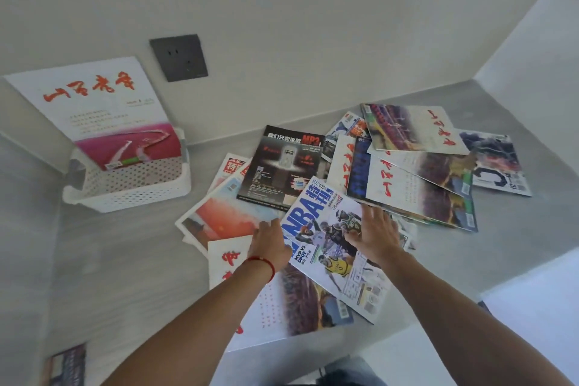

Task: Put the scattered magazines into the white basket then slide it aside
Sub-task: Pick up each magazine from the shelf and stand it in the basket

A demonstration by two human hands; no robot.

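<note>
Several magazines lie scattered and overlapping on the grey floor. An NBA magazine with a blue title lies on top near the middle. My left hand touches its left edge with the fingers loosely bent. My right hand lies flat on its right side, fingers straight. A black MP3 magazine lies just beyond it. The white perforated basket stands at the left by the wall. One white magazine with red characters stands upright in the basket.
A dark wall socket sits above the basket's right side. More magazines spread to the right toward the room corner. A dark magazine lies apart at the bottom left. A white surface juts in at the lower right.
</note>
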